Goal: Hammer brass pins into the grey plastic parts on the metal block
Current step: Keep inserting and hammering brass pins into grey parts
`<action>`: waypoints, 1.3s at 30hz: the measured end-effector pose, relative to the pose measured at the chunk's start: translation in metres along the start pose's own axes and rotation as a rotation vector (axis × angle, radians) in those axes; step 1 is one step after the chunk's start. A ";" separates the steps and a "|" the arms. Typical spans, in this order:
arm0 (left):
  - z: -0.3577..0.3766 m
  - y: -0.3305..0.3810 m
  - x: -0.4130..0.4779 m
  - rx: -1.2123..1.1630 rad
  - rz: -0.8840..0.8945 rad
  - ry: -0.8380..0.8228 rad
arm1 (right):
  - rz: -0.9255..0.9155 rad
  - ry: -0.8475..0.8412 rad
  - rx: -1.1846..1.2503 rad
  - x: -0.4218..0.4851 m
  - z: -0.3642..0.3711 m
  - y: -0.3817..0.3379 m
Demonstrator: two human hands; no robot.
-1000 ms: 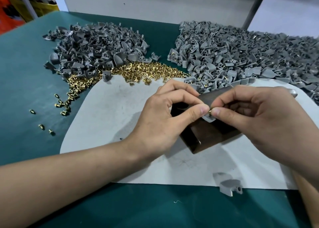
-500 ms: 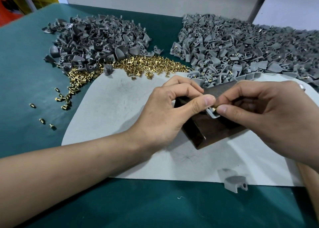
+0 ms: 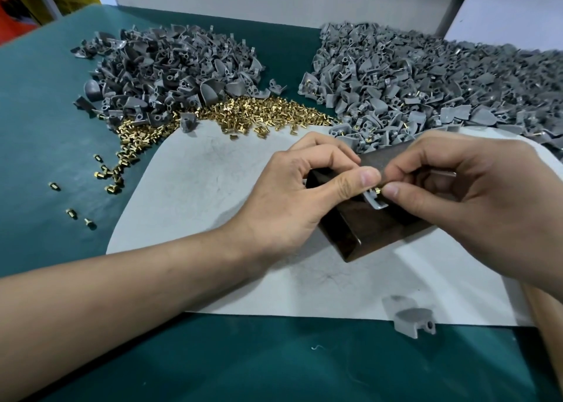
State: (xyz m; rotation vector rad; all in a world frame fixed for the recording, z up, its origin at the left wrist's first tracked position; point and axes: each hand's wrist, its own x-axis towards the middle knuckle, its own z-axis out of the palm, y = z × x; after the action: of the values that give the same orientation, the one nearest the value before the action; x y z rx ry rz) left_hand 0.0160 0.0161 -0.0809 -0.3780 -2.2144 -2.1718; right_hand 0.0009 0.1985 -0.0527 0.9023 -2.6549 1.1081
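Brass pin (image 3: 377,190) sits pinched in my right hand (image 3: 475,200) fingertips, at a grey plastic part (image 3: 375,200) that my left hand (image 3: 300,200) thumb steadies on the dark metal block (image 3: 370,234), both resting on the white mat (image 3: 213,182).

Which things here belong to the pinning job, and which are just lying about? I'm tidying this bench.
In use: left hand, right hand, grey part, brass pin, metal block, white mat, pin heap, part piles.

Lying about: loose part, stray pins.
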 end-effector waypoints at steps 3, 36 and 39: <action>0.001 0.000 0.001 -0.010 0.001 -0.005 | -0.017 -0.007 -0.035 0.001 0.000 0.001; 0.001 -0.001 0.000 0.020 0.023 0.002 | 0.012 0.004 0.004 -0.003 0.002 -0.001; 0.001 -0.001 -0.001 0.032 0.037 -0.001 | -0.009 0.015 -0.034 -0.003 0.001 -0.002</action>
State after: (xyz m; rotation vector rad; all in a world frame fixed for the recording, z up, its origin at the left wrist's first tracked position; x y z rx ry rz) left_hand 0.0170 0.0169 -0.0826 -0.4153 -2.2208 -2.1158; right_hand 0.0049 0.1980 -0.0536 0.8954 -2.6463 1.0607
